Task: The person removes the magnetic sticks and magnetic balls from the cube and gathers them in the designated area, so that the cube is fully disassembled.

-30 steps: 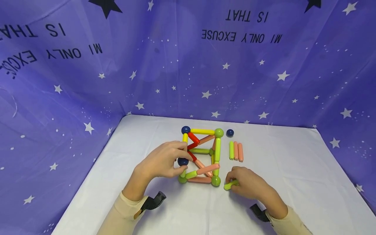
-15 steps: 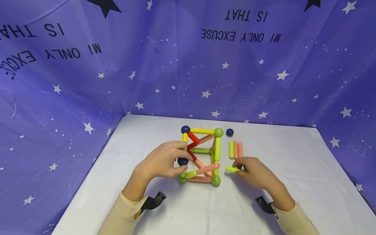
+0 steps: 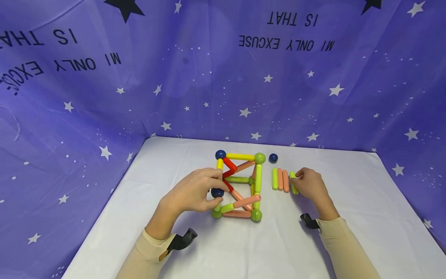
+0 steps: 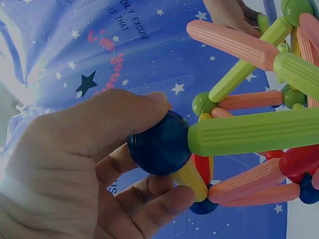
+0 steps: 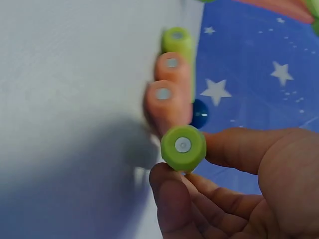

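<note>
My left hand holds a dark blue ball at the near left corner of a frame of magnetic rods and balls. A green rod joins that ball. The frame has yellow, red, pink and green rods, with a green ball at its near right corner. A pink rod slants across the frame's front on the end of a short green one. My right hand pinches a green magnetic rod between thumb and fingers. It stands just right of two pink rods and another green rod.
One loose dark blue ball lies behind the row of rods. A white cloth covers the table. Purple star-printed fabric hangs at the back and sides.
My right hand has carried the green rod away from the frame's near right corner, back and rightward to the end of the row. My left hand stays on the blue ball.
</note>
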Demonstrator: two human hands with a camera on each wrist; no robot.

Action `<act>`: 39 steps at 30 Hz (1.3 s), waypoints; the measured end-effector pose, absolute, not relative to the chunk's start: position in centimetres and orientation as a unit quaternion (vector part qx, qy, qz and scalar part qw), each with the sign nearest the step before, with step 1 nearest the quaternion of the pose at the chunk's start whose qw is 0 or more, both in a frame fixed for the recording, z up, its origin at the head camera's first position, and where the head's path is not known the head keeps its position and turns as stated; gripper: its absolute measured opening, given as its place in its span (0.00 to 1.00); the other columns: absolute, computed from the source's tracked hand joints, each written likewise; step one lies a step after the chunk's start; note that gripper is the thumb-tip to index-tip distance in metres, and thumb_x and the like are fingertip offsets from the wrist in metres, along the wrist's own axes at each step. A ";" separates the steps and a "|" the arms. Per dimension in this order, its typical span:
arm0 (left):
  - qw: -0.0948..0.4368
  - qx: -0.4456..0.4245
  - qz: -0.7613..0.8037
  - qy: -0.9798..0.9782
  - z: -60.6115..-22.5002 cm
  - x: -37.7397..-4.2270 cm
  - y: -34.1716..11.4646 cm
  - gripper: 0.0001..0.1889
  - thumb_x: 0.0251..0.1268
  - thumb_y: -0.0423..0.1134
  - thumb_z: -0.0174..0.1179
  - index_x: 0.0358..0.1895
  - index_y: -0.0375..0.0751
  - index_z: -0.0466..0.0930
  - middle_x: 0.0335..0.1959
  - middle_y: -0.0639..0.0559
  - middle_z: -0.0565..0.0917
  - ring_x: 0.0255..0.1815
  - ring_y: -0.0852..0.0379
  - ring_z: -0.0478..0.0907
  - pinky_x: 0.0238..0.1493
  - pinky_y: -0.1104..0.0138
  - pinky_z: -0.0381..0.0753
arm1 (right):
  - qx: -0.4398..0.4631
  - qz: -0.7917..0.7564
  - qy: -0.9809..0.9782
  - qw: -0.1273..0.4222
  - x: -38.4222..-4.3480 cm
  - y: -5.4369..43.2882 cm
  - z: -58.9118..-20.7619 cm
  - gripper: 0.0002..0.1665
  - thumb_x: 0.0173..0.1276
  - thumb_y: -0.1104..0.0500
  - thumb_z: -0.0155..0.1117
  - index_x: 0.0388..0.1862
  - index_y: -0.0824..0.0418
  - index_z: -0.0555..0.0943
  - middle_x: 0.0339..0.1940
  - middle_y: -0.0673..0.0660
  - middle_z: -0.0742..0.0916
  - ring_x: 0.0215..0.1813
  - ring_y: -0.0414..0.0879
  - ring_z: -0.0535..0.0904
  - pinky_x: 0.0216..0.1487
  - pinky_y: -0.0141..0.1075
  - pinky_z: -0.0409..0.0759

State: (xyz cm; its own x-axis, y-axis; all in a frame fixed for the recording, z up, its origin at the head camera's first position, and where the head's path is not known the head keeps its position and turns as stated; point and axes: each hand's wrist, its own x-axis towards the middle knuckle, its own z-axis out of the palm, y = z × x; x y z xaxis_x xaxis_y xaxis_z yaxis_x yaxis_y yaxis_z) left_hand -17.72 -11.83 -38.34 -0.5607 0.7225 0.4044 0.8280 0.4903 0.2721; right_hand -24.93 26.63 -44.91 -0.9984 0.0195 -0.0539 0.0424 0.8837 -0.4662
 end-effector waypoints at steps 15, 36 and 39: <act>0.122 -0.457 -0.219 -0.853 -38.1 -17.8 -11.6 0.09 0.52 0.38 0.66 0.38 0.53 0.88 0.31 0.63 0.71 0.31 0.64 0.66 0.32 0.71 0.68 | -0.007 -0.246 0.968 0.049 -26.8 27.2 -45.7 0.19 0.67 0.55 0.62 0.47 0.69 0.77 0.37 0.60 0.83 0.36 0.51 0.77 0.34 0.41 0.75; 0.121 -0.459 -0.224 -0.851 -38.4 -17.8 -11.9 0.09 0.52 0.38 0.67 0.38 0.53 0.88 0.30 0.62 0.71 0.30 0.64 0.66 0.31 0.70 0.68 | -0.295 -0.347 0.890 0.016 -17.6 17.0 -39.6 0.08 0.70 0.52 0.64 0.46 0.47 0.81 0.33 0.42 0.82 0.31 0.41 0.76 0.28 0.33 0.76; 0.120 -0.458 -0.228 -0.851 -38.5 -17.7 -11.9 0.09 0.52 0.38 0.67 0.38 0.53 0.88 0.31 0.63 0.72 0.30 0.64 0.66 0.31 0.70 0.68 | -0.312 -0.320 0.894 0.032 -17.0 16.0 -39.6 0.10 0.67 0.50 0.66 0.47 0.45 0.80 0.31 0.40 0.80 0.29 0.39 0.74 0.27 0.32 0.75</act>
State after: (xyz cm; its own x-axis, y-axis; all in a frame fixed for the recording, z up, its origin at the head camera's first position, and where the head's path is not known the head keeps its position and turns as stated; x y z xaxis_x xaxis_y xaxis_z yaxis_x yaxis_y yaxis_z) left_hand -17.71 -11.94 -38.46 -0.5522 0.7240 0.4134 0.8337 0.4774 0.2775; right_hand -16.98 16.02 -39.57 -0.8029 -0.5789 0.1421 -0.5375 0.6002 -0.5923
